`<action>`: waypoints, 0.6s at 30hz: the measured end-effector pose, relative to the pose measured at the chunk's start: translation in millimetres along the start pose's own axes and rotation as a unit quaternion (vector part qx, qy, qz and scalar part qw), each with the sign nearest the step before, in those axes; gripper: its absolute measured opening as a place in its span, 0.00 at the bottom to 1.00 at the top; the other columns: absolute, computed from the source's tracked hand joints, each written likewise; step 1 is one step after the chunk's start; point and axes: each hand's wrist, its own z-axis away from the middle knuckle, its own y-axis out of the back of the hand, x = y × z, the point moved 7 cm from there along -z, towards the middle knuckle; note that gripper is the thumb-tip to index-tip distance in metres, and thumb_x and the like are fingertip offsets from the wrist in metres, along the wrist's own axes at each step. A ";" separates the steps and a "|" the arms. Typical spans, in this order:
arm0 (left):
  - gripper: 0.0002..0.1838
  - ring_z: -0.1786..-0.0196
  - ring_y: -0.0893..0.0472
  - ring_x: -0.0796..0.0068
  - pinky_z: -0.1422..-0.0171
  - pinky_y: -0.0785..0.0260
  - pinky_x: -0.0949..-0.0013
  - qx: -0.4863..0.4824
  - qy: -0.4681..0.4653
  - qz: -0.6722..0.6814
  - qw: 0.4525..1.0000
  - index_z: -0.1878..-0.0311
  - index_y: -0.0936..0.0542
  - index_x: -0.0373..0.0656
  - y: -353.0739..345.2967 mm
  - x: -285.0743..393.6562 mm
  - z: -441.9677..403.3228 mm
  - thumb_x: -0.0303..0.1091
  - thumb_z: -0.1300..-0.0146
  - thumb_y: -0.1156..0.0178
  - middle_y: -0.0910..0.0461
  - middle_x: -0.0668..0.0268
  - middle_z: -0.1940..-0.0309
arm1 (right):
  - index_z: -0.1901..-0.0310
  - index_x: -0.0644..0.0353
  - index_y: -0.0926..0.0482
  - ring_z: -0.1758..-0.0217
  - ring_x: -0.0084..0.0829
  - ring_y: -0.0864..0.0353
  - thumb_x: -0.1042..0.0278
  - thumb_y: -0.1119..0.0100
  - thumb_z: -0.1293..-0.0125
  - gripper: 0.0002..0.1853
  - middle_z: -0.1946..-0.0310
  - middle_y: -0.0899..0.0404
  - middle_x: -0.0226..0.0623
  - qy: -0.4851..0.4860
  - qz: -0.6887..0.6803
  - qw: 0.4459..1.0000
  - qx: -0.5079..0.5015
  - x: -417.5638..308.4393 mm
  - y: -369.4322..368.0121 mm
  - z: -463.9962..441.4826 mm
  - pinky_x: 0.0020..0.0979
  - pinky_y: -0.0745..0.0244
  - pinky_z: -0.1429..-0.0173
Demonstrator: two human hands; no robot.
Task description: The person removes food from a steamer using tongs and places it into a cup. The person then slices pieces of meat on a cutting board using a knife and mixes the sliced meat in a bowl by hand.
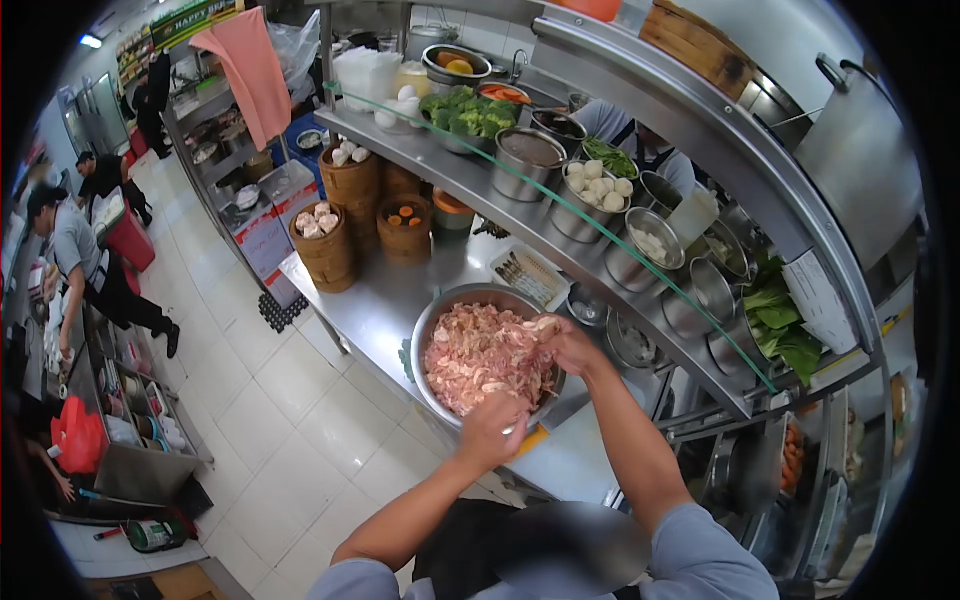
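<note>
A wide metal bowl heaped with pale pink cut raw meat stands on the steel counter in front of me. My right hand is over the bowl's right side, fingers closed around a piece of the meat. At the near side, my left hand lies across the rim with its fingers curled; the grip looks closed on the bowl's edge, partly hidden by the hand itself. Just behind the bowl sits a white plastic basket with dark slender pieces in it.
Bamboo steamers stand at the counter's left end. An overhead steel shelf carries several metal pots, broccoli and leafy greens. A person bends at the left counter; others are farther back and behind the shelf.
</note>
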 end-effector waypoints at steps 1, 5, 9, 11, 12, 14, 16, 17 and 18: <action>0.20 0.43 0.18 0.52 0.39 0.25 0.56 0.070 0.021 -0.006 0.997 0.45 0.18 0.42 26.1 2.3 -25.1 0.32 0.41 0.29 0.19 0.53 0.44 | 0.44 0.63 0.23 0.49 0.29 0.14 0.92 0.41 0.45 0.26 0.54 0.17 0.35 0.007 -0.002 1.000 -0.003 -1.5 0.8 -4.0 0.34 0.17 0.43; 0.18 0.49 0.14 0.57 0.44 0.23 0.60 0.112 0.058 0.006 0.992 0.49 0.15 0.41 47.8 -53.6 -79.3 0.36 0.42 0.27 0.14 0.55 0.52 | 0.42 0.63 0.23 0.49 0.28 0.15 0.93 0.42 0.47 0.28 0.52 0.17 0.35 -0.003 -0.002 0.995 -0.096 -3.8 -26.0 -2.0 0.31 0.16 0.46; 0.19 0.51 0.13 0.58 0.44 0.23 0.60 -0.020 0.146 0.098 0.984 0.48 0.15 0.40 40.6 -97.4 -89.0 0.35 0.42 0.27 0.13 0.53 0.55 | 0.46 0.63 0.22 0.54 0.26 0.15 0.90 0.41 0.48 0.25 0.56 0.17 0.34 0.065 0.015 0.998 -0.016 4.3 -17.6 -19.7 0.26 0.17 0.55; 0.18 0.49 0.15 0.46 0.43 0.24 0.52 -0.025 0.176 0.003 0.984 0.47 0.16 0.44 40.6 -115.1 -88.2 0.38 0.40 0.29 0.13 0.48 0.55 | 0.41 0.62 0.24 0.58 0.26 0.15 0.86 0.37 0.42 0.26 0.52 0.16 0.33 0.062 0.116 0.991 0.032 26.7 6.2 -28.7 0.28 0.18 0.53; 0.16 0.50 0.16 0.44 0.46 0.24 0.50 -0.029 0.191 -0.042 0.980 0.50 0.15 0.45 40.8 -118.8 -87.0 0.39 0.40 0.31 0.14 0.48 0.56 | 0.41 0.62 0.23 0.58 0.25 0.15 0.83 0.36 0.40 0.23 0.54 0.15 0.33 0.049 0.265 0.955 0.121 37.7 22.6 -27.6 0.29 0.18 0.54; 0.15 0.50 0.16 0.44 0.46 0.24 0.49 -0.005 0.185 -0.086 0.979 0.51 0.15 0.45 43.5 -106.5 -85.0 0.38 0.39 0.32 0.14 0.49 0.57 | 0.48 0.60 0.18 0.58 0.27 0.15 0.68 0.32 0.32 0.14 0.60 0.13 0.35 0.073 0.340 0.917 0.195 50.4 21.5 -22.0 0.33 0.18 0.51; 0.11 0.53 0.17 0.42 0.49 0.25 0.44 0.021 0.185 -0.133 0.973 0.53 0.16 0.44 42.3 -95.3 -82.3 0.36 0.37 0.36 0.15 0.49 0.58 | 0.47 0.60 0.17 0.57 0.29 0.14 0.63 0.32 0.31 0.15 0.59 0.13 0.37 -0.034 0.153 0.974 0.162 47.9 -20.6 0.4 0.34 0.18 0.48; 0.11 0.53 0.17 0.42 0.49 0.25 0.44 0.015 0.185 -0.132 0.974 0.53 0.16 0.44 34.9 -94.1 -77.4 0.36 0.37 0.36 0.15 0.49 0.58 | 0.46 0.60 0.17 0.56 0.31 0.13 0.59 0.31 0.30 0.17 0.58 0.12 0.39 -0.138 -0.043 0.982 0.118 53.9 -48.2 15.4 0.36 0.18 0.45; 0.11 0.53 0.18 0.42 0.50 0.26 0.43 0.008 0.133 -0.137 0.982 0.53 0.17 0.43 25.3 -85.6 -72.3 0.35 0.37 0.36 0.17 0.49 0.58 | 0.46 0.60 0.17 0.56 0.31 0.13 0.59 0.31 0.30 0.17 0.58 0.12 0.39 -0.139 -0.048 0.981 0.122 63.4 -42.9 11.6 0.36 0.18 0.45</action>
